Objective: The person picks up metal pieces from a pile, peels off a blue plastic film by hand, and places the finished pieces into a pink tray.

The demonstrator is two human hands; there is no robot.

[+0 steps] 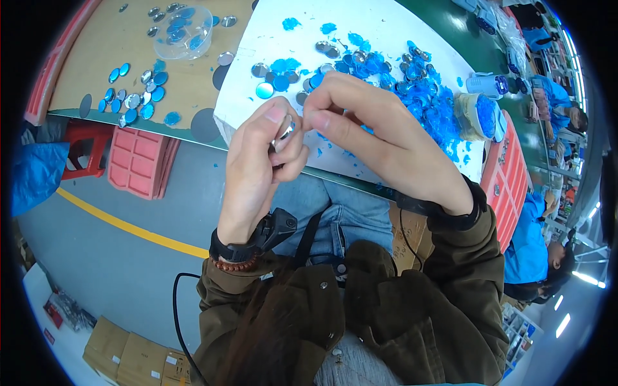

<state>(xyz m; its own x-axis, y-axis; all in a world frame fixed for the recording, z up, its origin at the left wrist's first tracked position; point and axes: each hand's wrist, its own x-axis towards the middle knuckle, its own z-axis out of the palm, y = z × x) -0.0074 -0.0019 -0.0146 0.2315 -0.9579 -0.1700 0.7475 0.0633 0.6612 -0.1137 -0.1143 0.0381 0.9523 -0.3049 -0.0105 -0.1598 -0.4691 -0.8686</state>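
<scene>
Left hand (254,145) is pinching a shiny round silver metal disc (284,134); right hand (373,116) has thumb and index pressed together beside it, can't tell on what. Looks like film-peeling, so next move needs steadiness imo. Disc's tilted, long axis slanting up-right, facing unclear, over a white board (399,27) with crumpled blue film (432,110).

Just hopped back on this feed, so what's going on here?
A person's left hand holds a small shiny disc, while the right hand is right beside it, fingertips close in; whether they grip anything is hard to tell. Beyond the hands, a white sheet bears more discs and a heap of crumpled blue film. To the left, a clear tub with discs in it sits on a brown surface, with loose discs around.
</scene>
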